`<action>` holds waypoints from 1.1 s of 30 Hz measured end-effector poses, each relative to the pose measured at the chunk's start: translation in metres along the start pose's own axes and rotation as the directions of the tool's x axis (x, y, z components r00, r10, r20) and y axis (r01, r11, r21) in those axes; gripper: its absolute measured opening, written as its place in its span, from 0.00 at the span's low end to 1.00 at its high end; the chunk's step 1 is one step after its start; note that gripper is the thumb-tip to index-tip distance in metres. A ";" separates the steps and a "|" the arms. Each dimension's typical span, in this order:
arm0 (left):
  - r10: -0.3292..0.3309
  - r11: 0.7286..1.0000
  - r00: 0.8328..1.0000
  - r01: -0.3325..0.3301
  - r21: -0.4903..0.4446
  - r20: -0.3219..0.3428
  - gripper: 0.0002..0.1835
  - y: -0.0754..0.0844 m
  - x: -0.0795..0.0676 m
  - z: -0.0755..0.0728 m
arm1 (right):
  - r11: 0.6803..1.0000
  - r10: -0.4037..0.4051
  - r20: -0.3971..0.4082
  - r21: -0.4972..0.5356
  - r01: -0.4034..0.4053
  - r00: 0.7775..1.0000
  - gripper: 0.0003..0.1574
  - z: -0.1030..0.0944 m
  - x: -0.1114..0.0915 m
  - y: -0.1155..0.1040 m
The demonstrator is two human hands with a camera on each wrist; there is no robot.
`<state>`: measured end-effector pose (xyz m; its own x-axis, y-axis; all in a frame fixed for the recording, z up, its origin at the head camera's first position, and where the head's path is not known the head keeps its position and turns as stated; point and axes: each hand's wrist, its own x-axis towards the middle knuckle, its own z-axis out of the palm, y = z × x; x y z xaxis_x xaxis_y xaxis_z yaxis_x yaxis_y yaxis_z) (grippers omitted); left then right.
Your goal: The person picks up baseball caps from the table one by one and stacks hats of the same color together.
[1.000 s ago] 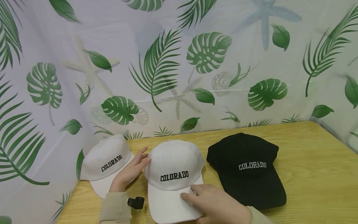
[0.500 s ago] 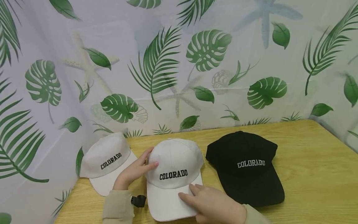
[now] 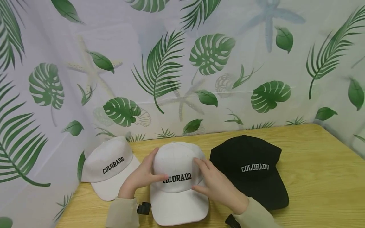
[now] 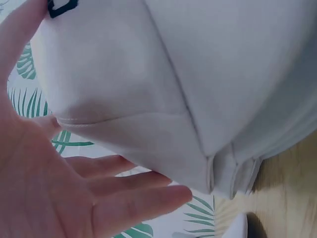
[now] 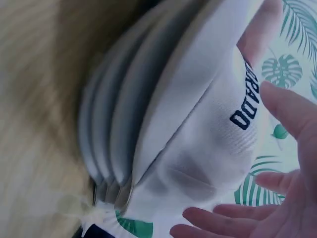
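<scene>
A white baseball cap with dark COLORADO lettering tops a stack of white caps in the middle of the table. Several layered brims show in the right wrist view. My left hand is at the crown's left side, its thumb over the first letters. In the left wrist view its fingers extend fairly straight beside the cap. On the other side, my right hand has its fingertips at the crown's right and its thumb near the brim seam; its fingers are spread and loose.
Left of the stack lies another white COLORADO cap, partly behind my left forearm. A black COLORADO cap sits to the right, close to my right hand. Behind the wooden table hangs a leaf-patterned cloth.
My right hand has risen from the brim to the crown's right side. The left hand has shifted right, bringing its thumb over the lettering. The caps stay in place.
</scene>
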<state>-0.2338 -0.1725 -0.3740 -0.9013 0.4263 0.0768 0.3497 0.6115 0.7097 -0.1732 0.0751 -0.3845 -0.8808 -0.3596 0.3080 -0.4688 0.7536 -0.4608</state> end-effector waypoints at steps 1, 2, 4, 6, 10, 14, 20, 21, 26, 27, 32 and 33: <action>-0.008 1.000 1.000 0.008 0.006 -0.008 0.54 0.000 0.000 0.000 | 1.000 0.019 -0.009 0.023 -0.019 1.000 0.49 0.002 0.004 0.000; -0.014 1.000 1.000 0.014 0.010 -0.013 0.54 0.000 0.000 0.001 | 0.998 0.041 -0.010 0.039 -0.041 0.999 0.51 0.004 0.007 -0.001; -0.020 1.000 1.000 0.020 0.008 -0.016 0.53 -0.001 0.000 0.002 | 0.995 0.075 0.000 0.063 -0.074 0.997 0.53 0.008 0.013 -0.001; -0.019 1.000 1.000 0.019 0.007 -0.016 0.53 -0.002 0.000 0.004 | 0.992 0.100 0.016 0.072 -0.100 0.995 0.54 0.010 0.017 -0.001; 0.005 1.000 1.000 -0.004 0.009 -0.022 0.51 -0.004 0.002 0.006 | 0.990 0.126 0.036 0.064 -0.128 0.991 0.54 0.013 0.023 -0.002; 0.040 0.999 0.999 -0.040 0.004 -0.026 0.48 -0.005 0.004 0.007 | 0.990 0.137 0.044 0.039 -0.139 0.990 0.54 0.015 0.026 -0.001; -0.008 1.000 1.000 0.008 -0.009 -0.023 0.47 -0.009 0.005 0.009 | 0.992 0.129 0.043 0.007 -0.130 0.991 0.53 0.018 0.029 -0.001; -0.024 1.000 0.999 0.024 -0.011 -0.024 0.47 -0.009 0.004 0.009 | 0.992 0.129 0.046 0.006 -0.129 0.991 0.53 0.018 0.030 -0.001; -0.060 0.998 0.998 0.060 -0.015 -0.020 0.49 -0.007 0.001 0.010 | 0.988 0.150 0.073 0.037 -0.153 0.986 0.54 0.011 0.029 -0.001; -0.066 0.998 0.998 0.066 -0.007 -0.020 0.50 -0.006 0.000 0.010 | 0.987 0.152 0.072 0.040 -0.155 0.986 0.54 0.009 0.028 0.000; -0.096 0.992 0.995 0.099 0.084 -0.035 0.50 0.009 -0.006 0.004 | 0.989 0.145 0.044 0.024 -0.146 0.988 0.52 -0.008 0.021 0.000; -0.089 0.991 0.995 0.093 0.099 -0.044 0.49 0.014 -0.008 0.002 | 0.989 0.145 0.039 0.015 -0.145 0.989 0.52 -0.014 0.019 0.001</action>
<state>-0.2207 -0.1661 -0.3657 -0.9392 0.3406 0.0439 0.2880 0.7115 0.6409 -0.1896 0.0762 -0.3676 -0.9413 -0.2679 0.2054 -0.3367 0.7893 -0.5135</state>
